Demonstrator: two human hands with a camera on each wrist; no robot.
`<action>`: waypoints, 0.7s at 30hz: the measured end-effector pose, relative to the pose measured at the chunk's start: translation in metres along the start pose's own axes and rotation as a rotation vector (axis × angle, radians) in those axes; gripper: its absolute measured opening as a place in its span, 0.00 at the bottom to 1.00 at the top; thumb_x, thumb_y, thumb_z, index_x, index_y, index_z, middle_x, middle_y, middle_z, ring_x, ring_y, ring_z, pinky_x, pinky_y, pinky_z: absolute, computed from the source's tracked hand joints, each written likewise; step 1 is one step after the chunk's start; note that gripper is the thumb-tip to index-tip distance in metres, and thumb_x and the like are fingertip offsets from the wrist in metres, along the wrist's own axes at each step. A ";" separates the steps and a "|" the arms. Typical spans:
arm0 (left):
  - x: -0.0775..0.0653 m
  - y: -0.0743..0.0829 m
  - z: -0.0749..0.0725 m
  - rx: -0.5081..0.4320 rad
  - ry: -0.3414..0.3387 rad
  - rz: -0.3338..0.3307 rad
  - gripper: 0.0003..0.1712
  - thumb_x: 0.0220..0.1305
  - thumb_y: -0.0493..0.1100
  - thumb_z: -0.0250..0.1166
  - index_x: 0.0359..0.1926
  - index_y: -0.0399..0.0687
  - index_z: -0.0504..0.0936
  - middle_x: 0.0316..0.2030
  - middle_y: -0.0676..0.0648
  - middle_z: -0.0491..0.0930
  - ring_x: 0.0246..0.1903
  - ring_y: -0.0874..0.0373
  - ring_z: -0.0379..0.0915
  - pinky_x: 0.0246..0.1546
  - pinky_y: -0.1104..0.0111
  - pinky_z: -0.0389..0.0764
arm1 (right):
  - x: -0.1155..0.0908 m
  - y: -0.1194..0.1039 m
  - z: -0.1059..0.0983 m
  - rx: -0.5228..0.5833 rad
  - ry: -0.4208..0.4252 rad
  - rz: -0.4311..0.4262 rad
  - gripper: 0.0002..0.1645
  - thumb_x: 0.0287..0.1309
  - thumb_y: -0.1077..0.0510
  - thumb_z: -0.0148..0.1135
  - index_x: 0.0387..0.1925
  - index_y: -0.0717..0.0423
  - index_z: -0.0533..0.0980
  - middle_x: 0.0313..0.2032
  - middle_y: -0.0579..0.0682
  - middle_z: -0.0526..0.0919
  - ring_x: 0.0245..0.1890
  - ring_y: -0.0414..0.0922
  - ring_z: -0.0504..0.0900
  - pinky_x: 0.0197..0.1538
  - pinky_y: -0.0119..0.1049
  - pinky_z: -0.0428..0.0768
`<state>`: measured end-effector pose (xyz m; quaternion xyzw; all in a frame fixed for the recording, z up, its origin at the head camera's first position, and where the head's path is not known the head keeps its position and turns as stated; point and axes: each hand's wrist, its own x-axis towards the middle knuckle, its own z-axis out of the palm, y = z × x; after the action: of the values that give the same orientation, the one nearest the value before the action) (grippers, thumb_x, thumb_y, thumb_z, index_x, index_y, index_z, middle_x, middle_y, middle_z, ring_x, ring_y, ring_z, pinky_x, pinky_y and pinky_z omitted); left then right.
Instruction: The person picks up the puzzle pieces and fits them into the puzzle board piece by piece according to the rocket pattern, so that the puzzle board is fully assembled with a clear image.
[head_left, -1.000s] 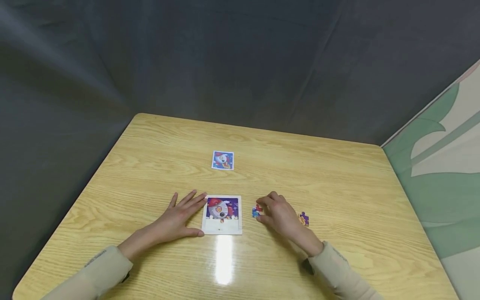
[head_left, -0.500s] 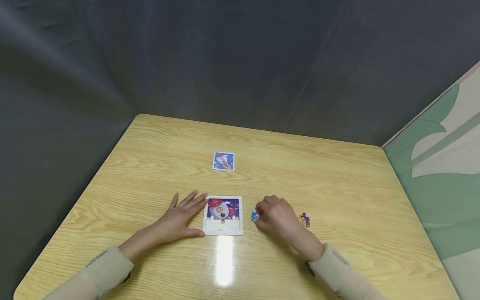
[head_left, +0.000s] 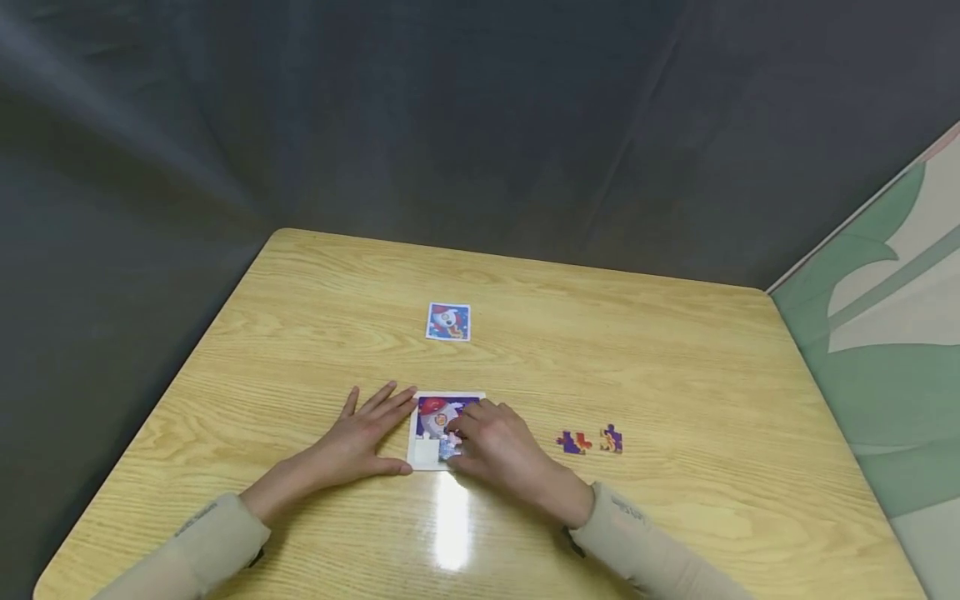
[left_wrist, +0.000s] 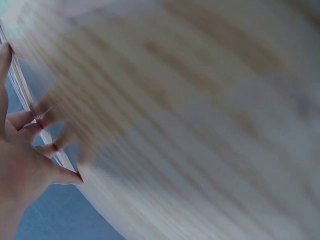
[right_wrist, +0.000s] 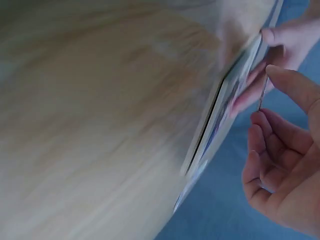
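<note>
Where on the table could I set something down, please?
Bare table lies left and right of the card, and right of the loose pieces. The tray is crowded: left hand at its edge, right hand over it with a puzzle piece.

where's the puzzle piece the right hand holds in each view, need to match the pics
Head: puzzle piece, low, just left of centre, in the right grip over the puzzle tray's lower part.
Left wrist: can't make it out.
Right wrist: right of centre, edge-on, pinched in the right grip.
Shared landmark: the left hand, in all three views.
</note>
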<state>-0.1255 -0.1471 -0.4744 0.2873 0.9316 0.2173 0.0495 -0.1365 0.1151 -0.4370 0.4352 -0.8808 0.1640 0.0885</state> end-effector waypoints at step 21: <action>0.001 0.001 -0.001 -0.014 -0.014 0.001 0.53 0.54 0.66 0.66 0.72 0.44 0.59 0.74 0.48 0.53 0.73 0.43 0.40 0.63 0.31 0.36 | 0.030 -0.008 0.024 0.164 -0.150 0.056 0.17 0.46 0.51 0.76 0.37 0.54 0.83 0.34 0.44 0.80 0.34 0.40 0.75 0.37 0.30 0.75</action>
<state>-0.1255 -0.1460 -0.4732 0.2891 0.9294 0.2218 0.0578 -0.1484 0.0797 -0.4488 0.4274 -0.8804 0.2048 -0.0182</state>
